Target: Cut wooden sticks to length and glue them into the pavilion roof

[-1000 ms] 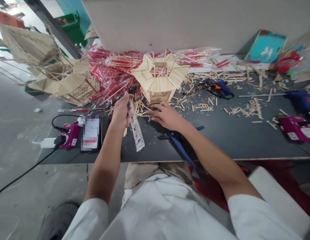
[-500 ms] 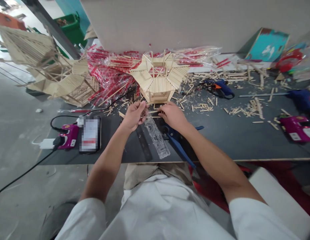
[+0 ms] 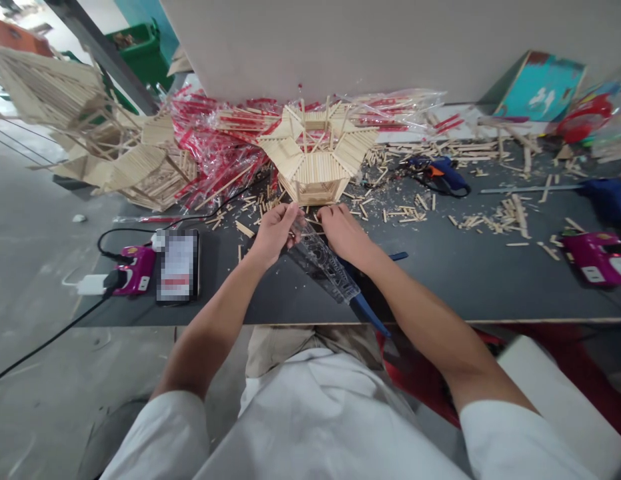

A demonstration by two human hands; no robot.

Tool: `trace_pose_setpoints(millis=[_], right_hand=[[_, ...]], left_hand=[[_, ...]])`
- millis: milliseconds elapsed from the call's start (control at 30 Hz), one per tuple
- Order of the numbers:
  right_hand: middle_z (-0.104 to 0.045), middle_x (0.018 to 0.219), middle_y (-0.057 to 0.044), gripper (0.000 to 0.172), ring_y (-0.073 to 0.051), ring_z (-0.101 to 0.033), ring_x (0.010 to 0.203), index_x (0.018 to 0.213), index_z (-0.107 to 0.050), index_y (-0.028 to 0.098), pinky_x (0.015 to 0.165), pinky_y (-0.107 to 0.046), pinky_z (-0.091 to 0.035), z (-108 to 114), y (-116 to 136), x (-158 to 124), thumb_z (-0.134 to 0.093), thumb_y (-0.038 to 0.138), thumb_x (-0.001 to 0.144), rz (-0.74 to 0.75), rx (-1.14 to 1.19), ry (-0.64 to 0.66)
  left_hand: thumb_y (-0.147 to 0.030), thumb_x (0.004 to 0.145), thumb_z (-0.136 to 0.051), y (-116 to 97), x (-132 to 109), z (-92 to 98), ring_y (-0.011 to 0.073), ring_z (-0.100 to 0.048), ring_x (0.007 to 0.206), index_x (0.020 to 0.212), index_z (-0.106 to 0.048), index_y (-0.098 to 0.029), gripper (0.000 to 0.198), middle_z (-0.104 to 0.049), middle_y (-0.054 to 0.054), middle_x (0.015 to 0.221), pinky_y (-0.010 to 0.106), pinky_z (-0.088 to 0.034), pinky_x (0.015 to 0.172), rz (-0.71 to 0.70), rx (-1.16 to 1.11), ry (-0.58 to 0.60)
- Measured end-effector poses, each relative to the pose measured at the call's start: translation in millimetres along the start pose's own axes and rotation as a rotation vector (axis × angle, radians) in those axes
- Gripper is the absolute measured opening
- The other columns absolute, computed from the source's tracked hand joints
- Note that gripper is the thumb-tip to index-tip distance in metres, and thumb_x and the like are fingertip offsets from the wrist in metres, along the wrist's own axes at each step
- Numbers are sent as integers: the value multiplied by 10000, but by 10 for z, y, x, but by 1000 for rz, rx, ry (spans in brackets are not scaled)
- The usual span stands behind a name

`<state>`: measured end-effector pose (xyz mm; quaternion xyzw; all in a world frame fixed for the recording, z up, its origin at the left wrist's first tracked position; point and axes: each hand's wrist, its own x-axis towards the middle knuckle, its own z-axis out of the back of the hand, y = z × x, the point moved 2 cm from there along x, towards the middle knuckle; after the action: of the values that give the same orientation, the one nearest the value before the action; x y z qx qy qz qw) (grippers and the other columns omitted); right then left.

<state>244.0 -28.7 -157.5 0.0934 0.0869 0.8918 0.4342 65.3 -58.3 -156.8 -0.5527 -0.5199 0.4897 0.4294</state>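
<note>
Just in front of the wooden stick model [image 3: 320, 170], my left hand [image 3: 275, 233] is closed on the upper end of a clear plastic stencil ruler [image 3: 327, 267]. The ruler slants down to the right above the table. Opposite it, my right hand [image 3: 343, 230] has its fingers curled together at a thin wooden stick [image 3: 316, 233] that shows between the hands; its fingertips are partly hidden. Blue-handled cutters [image 3: 367, 313] lie under my right hand and forearm, partly covered by the ruler.
Stick offcuts [image 3: 407, 215] litter the dark table [image 3: 440, 287]. A phone [image 3: 177, 267] and a purple power strip [image 3: 135, 270] lie left, another power strip [image 3: 595, 257] right. Glue guns [image 3: 443, 175] and red-clear wrappers [image 3: 210, 140] lie behind. A larger stick model [image 3: 135, 160] stands left.
The ruler's lower end has swung to the right, now overlapping the blue cutters. My left hand has shifted slightly right with it; my right hand stays nearly in place.
</note>
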Motion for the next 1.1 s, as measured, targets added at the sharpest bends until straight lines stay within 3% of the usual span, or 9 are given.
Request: trace_pose_setpoints(millis=[100,200,300,400,533,633,767,1100], right_hand=[[-656,1272,-265,452,-403,-561,1224,1270,-676,37,1109,-533,-468,12,-35,-38,-481,-67,876,-14,-5,-27],[-661,1180,-222,330,-375,-573,1170,1157,-729,111,1077,-522,-478,27,-109,-53,-452,43,993,-19,74,-89],[-664,1119,-171,276,-314,-613,1053,1094,-745,156,972,-461,-516,72,-175,-51,-472,161,1054,8,291,-172],[-681,1061,-111,225,-232,-627,893,1048,-755,187,842,-384,-517,132,-186,-59,-559,295,1067,19,556,-238],[-696,829,-26,296,-164,-598,672,943,-715,212,659,-322,-475,144,-111,-87,-747,505,966,-99,995,-137],[-716,754,-9,382,-128,-563,555,912,-731,208,544,-287,-430,151,-21,-115,-829,576,888,-141,1211,-57],[-715,662,-14,383,-109,-533,497,841,-787,190,461,-258,-375,162,58,-139,-855,566,871,-162,1232,9],[-728,678,-8,405,-99,-566,502,812,-759,194,433,-218,-417,104,149,-144,-909,571,818,-172,1320,-45]], left_hand=[[-690,860,-835,-13,-7,21,60,-564,464,910,-709,-175,532,-688,8,806,178,-342,348,-38,-2,-7],[-592,795,-936,3,-14,33,53,-506,487,932,-751,-175,477,-623,-20,710,161,-367,387,-26,12,42],[-555,789,-956,19,-19,29,56,-468,511,933,-781,-178,440,-556,-38,661,154,-386,409,-11,-25,120],[-580,844,-908,7,-28,24,58,-501,535,921,-803,-182,419,-650,4,749,159,-410,416,-32,-38,141],[-607,853,-886,-49,-43,36,71,-562,522,850,-821,-168,444,-743,58,764,168,-414,416,-57,64,106],[-597,808,-916,-112,-50,71,67,-542,477,800,-825,-163,443,-728,44,697,173,-397,397,-78,103,39],[-567,766,-946,-179,-54,128,59,-508,460,793,-841,-164,417,-723,35,678,173,-387,378,-65,109,-9],[-508,848,-911,-173,-80,169,60,-514,446,834,-868,-181,330,-706,24,643,181,-398,388,-169,197,13]])
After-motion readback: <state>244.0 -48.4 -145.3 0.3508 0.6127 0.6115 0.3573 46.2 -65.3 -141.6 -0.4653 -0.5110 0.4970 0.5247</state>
